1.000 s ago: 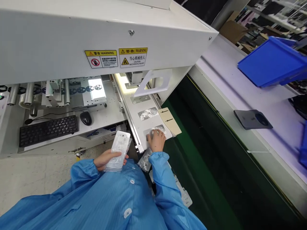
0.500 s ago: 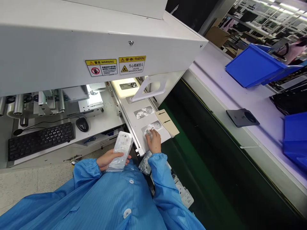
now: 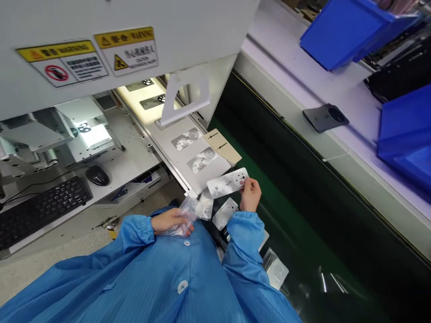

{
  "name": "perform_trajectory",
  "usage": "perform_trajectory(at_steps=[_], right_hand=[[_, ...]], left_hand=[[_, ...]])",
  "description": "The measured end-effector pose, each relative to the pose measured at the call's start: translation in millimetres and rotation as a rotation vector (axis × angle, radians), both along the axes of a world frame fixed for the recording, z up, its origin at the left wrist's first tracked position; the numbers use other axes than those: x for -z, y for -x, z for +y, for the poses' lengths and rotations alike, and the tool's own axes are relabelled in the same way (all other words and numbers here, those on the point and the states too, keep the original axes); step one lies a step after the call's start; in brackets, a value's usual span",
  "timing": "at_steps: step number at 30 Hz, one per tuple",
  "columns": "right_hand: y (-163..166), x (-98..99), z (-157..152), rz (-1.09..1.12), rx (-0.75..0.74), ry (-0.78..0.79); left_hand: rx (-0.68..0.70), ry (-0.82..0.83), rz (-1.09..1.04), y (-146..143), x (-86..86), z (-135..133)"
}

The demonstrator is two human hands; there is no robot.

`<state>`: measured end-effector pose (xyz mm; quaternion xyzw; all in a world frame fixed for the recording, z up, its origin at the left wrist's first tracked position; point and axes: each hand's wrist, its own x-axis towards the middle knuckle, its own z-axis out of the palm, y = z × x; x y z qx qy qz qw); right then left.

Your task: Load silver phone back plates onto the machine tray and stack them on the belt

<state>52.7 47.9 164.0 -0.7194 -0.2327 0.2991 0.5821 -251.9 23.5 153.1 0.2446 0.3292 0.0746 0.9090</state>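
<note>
My left hand (image 3: pixel 169 221) is closed around crumpled clear plastic bags (image 3: pixel 189 207) in front of my body. My right hand (image 3: pixel 251 196) pinches the right end of a silvery phone back panel (image 3: pixel 224 184), close to its camera holes. The panel is tilted, just off the near end of the pale conveyor (image 3: pixel 173 161). Two flat grey phone-shaped pieces with white speckles, a nearer one (image 3: pixel 202 160) and a farther one (image 3: pixel 186 139), lie on that conveyor. Below the held panel are another panel (image 3: pixel 225 214) and a bagged one (image 3: pixel 204 205).
A white machine hood (image 3: pixel 188 36) with warning labels overhangs the conveyor. A tan board (image 3: pixel 222 146) juts from its right side. To the left are a keyboard (image 3: pixel 43 208) and a mouse (image 3: pixel 97 175). A dark green belt (image 3: pixel 289 206) runs along the right, beside a bench with blue bins (image 3: pixel 340 33).
My right hand has left the conveyor and moved right and down, now gripping a bare panel. The white panel in my left hand is gone, leaving only clear bags there. The view has shifted.
</note>
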Motion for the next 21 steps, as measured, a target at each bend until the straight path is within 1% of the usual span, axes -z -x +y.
perform_trajectory(at_steps=[1,2,4,5,7,9,12,14,17,21], right_hand=[[-19,3.5,-12,-0.003,0.0,0.052],[-36,7.1,-25,-0.032,-0.046,0.118],[-59,16.7,-54,-0.189,-0.162,0.32],[-64,23.3,-66,-0.301,-0.194,0.455],[-62,41.0,-81,-0.49,-0.201,0.719],[-53,62.6,-82,-0.558,-0.187,0.893],[-38,92.3,-72,-0.555,-0.182,1.005],[-35,105.2,-67,-0.568,-0.188,1.05],[-39,114.5,-70,-0.602,-0.209,1.062],[-46,114.4,-81,-0.617,-0.228,1.051]], left_hand=[[-0.024,0.001,0.036,1,1.6,-1],[-0.05,-0.003,0.078,1,3.0,-2],[-0.086,-0.017,0.148,-2,5.1,-2],[-0.089,-0.021,0.166,-5,6.0,-2],[-0.065,-0.022,0.181,-14,8.4,-2],[-0.009,-0.015,0.204,-27,11.9,-3],[0.068,-0.021,0.298,-52,19.9,-7],[0.074,-0.051,0.382,-70,27.1,-10],[0.054,-0.096,0.468,-93,39.7,-16],[0.041,-0.14,0.491,-111,53.4,-22]])
